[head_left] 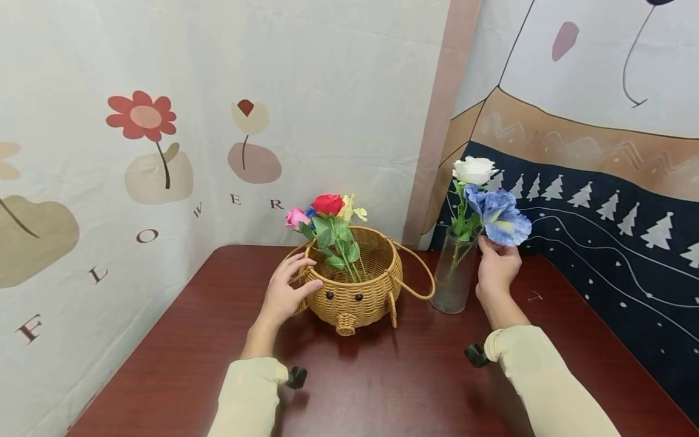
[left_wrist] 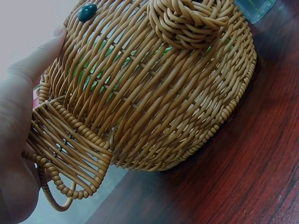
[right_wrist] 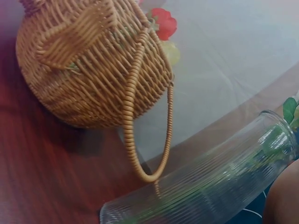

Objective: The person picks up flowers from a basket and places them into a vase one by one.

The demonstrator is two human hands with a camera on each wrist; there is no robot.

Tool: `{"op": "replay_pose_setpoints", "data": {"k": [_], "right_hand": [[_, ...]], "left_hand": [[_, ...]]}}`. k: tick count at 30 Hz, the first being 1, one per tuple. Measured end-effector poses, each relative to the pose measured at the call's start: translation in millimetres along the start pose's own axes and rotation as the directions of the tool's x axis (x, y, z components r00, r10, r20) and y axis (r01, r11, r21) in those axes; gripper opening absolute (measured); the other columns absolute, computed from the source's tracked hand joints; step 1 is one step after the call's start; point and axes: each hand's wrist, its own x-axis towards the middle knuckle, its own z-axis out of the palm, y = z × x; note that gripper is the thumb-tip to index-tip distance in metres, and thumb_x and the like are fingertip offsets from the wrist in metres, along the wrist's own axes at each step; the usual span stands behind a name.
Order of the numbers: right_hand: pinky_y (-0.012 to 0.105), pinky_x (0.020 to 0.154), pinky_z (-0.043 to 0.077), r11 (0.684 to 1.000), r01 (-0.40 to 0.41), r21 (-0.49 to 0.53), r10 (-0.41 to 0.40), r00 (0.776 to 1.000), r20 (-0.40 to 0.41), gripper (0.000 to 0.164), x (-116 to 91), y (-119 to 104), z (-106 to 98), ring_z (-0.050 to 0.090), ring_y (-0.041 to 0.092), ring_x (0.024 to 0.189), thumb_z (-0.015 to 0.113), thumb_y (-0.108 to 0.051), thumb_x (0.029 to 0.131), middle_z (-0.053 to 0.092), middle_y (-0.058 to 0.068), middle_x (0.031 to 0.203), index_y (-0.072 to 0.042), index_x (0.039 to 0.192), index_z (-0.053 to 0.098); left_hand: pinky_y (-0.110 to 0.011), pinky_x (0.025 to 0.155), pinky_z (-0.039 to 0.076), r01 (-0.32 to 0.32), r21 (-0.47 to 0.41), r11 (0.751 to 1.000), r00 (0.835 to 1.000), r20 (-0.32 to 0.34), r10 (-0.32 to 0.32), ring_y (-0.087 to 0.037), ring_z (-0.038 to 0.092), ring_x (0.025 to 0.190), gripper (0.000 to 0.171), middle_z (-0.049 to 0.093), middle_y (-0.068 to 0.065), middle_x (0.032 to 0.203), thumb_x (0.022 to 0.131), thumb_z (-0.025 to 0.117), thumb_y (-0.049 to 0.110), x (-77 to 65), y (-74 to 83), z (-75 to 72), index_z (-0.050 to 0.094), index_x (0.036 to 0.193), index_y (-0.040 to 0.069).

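Observation:
A wicker basket (head_left: 357, 303) shaped like a pig, with black eyes and a woven snout, stands on the table. My left hand (head_left: 286, 288) holds its left side, thumb on the front near the rim; the left wrist view shows a woven ear (left_wrist: 70, 149) by the palm. Beside the basket is a clear ribbed glass vase (head_left: 452, 282) with a white rose (head_left: 473, 170) and a blue iris (head_left: 499, 215). My right hand (head_left: 498, 267) pinches the iris just under its bloom, beside the vase mouth; the bloom partly hides the fingertips.
Inside the basket lean a red rose (head_left: 327, 204), a pink rose (head_left: 297, 217) and a yellow flower (head_left: 351, 209). The basket's right handle loop (head_left: 423, 270) reaches close to the vase. Printed cloths hang behind the dark red table (head_left: 382, 388).

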Motion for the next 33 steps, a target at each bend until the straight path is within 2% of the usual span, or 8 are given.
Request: {"op": "replay_pose_setpoints", "data": {"k": [4, 7, 13, 21, 26, 33], "right_hand": [[0.022, 0.072, 0.046, 0.999, 0.014, -0.043, -0.014, 1.0, 0.002, 0.013, -7.6, 3.2, -4.5, 0.053, 0.01, 0.076, 0.071, -0.006, 0.087, 0.055, -0.002, 0.076, -0.01, 0.086, 0.059], [0.022, 0.068, 0.045, 0.997, 0.019, -0.073, -0.017, 1.0, 0.018, 0.013, -14.1, 5.2, -7.8, 0.054, 0.013, 0.074, 0.071, -0.009, 0.088, 0.056, -0.002, 0.075, -0.009, 0.085, 0.059], [0.025, 0.069, 0.048, 0.999, 0.026, -0.042, -0.024, 0.998, 0.056, 0.011, -25.6, 7.6, -9.1, 0.058, 0.013, 0.07, 0.07, -0.007, 0.089, 0.06, -0.003, 0.071, -0.008, 0.086, 0.06], [0.023, 0.064, 0.05, 1.0, 0.026, 0.016, -0.028, 0.993, 0.112, 0.015, -43.6, 11.2, -2.5, 0.057, 0.011, 0.062, 0.07, 0.001, 0.087, 0.059, -0.003, 0.066, -0.008, 0.079, 0.061], [0.023, 0.063, 0.053, 0.999, 0.027, 0.028, -0.031, 0.983, 0.183, 0.013, -54.7, 12.4, 6.6, 0.059, 0.01, 0.06, 0.069, 0.002, 0.087, 0.057, -0.002, 0.066, -0.007, 0.081, 0.061], [0.025, 0.061, 0.056, 0.999, 0.036, 0.012, -0.038, 0.959, 0.282, 0.01, -67.9, 13.6, 20.7, 0.063, 0.01, 0.058, 0.067, 0.003, 0.088, 0.06, 0.0, 0.07, -0.003, 0.087, 0.059]], "left_hand": [[-0.05, 0.104, 0.037, 0.005, 0.002, 1.0, 1.0, 0.003, -0.005, -0.029, 0.035, 0.136, 0.04, 0.046, -0.006, 0.144, 0.081, 0.08, 0.029, -0.2, 0.0, -0.2, 0.067, 0.117, 0.017], [-0.05, 0.105, 0.036, 0.009, -0.003, 1.0, 1.0, 0.003, -0.009, -0.029, 0.035, 0.136, 0.04, 0.046, -0.006, 0.144, 0.081, 0.08, 0.03, -0.9, -0.2, -0.2, 0.067, 0.117, 0.017], [-0.051, 0.104, 0.036, 0.002, -0.012, 1.0, 1.0, -0.004, -0.002, -0.029, 0.036, 0.135, 0.04, 0.046, -0.007, 0.144, 0.081, 0.081, 0.03, -1.3, 0.0, 0.2, 0.067, 0.117, 0.018], [-0.051, 0.104, 0.036, -0.004, -0.007, 1.0, 1.0, -0.007, 0.004, -0.029, 0.037, 0.135, 0.04, 0.047, -0.008, 0.143, 0.081, 0.081, 0.029, -1.1, 0.1, -0.1, 0.067, 0.116, 0.018], [-0.052, 0.106, 0.034, -0.015, -0.007, 1.0, 1.0, -0.017, 0.015, -0.029, 0.036, 0.135, 0.039, 0.048, -0.009, 0.143, 0.08, 0.081, 0.029, -0.4, 0.6, -0.4, 0.068, 0.116, 0.017], [-0.05, 0.104, 0.036, -0.01, -0.009, 1.0, 1.0, -0.01, 0.01, -0.028, 0.037, 0.134, 0.04, 0.047, -0.008, 0.143, 0.081, 0.081, 0.028, -0.4, 0.5, -0.3, 0.067, 0.117, 0.016]]}}
